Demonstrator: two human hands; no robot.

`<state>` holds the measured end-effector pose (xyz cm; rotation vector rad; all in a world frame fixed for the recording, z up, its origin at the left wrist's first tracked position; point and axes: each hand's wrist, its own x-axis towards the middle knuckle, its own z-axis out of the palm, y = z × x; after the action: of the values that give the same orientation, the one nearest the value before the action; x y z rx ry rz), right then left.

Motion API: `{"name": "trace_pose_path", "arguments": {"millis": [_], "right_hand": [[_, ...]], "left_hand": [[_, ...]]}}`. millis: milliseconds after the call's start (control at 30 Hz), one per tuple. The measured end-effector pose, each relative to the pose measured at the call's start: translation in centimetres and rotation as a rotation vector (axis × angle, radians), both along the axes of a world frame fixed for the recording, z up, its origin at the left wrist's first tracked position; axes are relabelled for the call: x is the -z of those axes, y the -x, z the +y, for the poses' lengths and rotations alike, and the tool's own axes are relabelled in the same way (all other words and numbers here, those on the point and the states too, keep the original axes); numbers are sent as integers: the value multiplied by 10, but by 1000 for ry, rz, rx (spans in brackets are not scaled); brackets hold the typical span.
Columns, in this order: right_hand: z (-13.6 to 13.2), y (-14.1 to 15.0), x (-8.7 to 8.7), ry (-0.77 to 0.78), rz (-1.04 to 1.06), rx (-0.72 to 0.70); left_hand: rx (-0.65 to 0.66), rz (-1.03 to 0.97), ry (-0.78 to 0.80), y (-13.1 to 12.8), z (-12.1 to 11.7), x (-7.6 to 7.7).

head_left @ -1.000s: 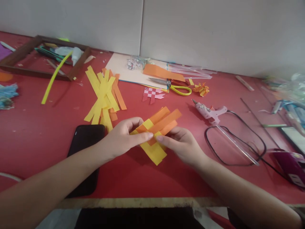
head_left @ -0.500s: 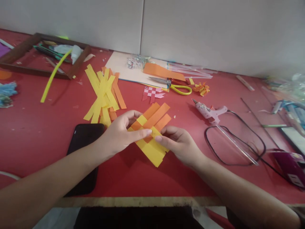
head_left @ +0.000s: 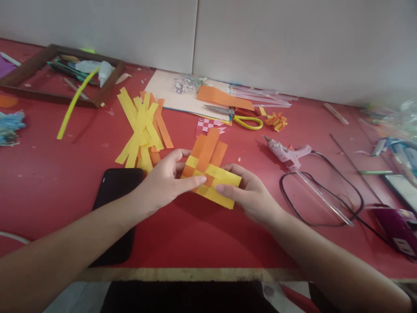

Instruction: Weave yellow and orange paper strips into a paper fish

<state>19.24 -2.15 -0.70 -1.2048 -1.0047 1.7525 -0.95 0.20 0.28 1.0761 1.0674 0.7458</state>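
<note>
Yellow-orange woven paper point(head_left: 210, 171) seems pinched by both hands point(head_left: 167, 179) point(head_left: 254, 196).

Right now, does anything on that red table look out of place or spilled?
Slightly: a slim, curved yellow strip juts over the near side of the dark brown wooden frame, and small pale scraps litter the red tabletop; both look untidy.

Forward and downward head view over table point(head_left: 182, 243)
</note>
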Motion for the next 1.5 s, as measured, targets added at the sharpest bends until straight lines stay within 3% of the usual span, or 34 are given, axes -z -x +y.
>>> {"name": "trace_pose_path", "arguments": {"millis": [167,333,600,767,933,1067,1500], "right_hand": [[3,0,6,-112,40,67],[2,0,8,-187,126,107],[0,-2,5,-165,144,126],[2,-2,3,-112,107,128],[2,-1,4,-124,72,98],[0,1,4,-117,51,63],[-3,2,-5,-118,-82,37]], "left_hand": [[6,-159,8,1,1,5],[121,-341,178,0,1,6],[140,-392,275,-2,4,-2],[152,-371,199,-2,3,-1],[106,-184,57,-1,2,1],[93,-96,47,-2,0,1],[105,-92,2,-2,-1,1]]}}
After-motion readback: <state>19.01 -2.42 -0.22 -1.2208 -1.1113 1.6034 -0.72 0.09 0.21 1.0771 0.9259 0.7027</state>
